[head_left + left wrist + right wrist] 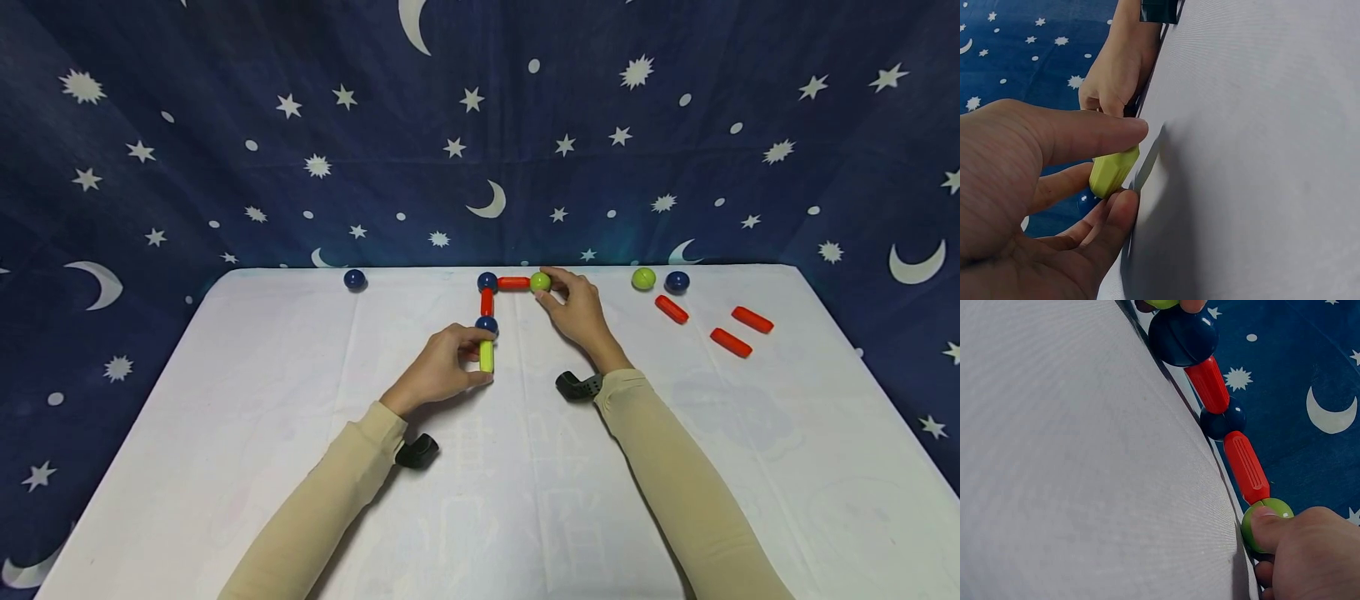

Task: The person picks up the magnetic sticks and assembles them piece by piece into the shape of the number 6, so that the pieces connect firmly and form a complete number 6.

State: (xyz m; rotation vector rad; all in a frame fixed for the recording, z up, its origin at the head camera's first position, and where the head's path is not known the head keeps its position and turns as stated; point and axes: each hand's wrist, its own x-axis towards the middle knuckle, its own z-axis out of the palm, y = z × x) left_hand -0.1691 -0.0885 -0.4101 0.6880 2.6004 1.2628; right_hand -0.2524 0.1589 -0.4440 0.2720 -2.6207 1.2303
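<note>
White worktop [750, 483], starry blue curtain [405, 150] across the frame's top. Mid-frame, left hand [442, 362] pinches a lime rod [487, 357], right hand [577, 312] a green ball [540, 282], either end of a red-and-blue chain [487, 302]. Loose red rods [731, 342] right, blue ball [355, 280] upper left.

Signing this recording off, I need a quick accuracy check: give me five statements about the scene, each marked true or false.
1. The right hand holds a green ball. True.
2. The left hand grips a red rod. False: it grips a yellow-green rod.
3. Three loose red rods lie to the right of the right hand. True.
4. Both loose blue balls lie on the right. False: one lies on the left, the other on the right.
5. The corner blue ball sits between two joined red rods. True.
</note>
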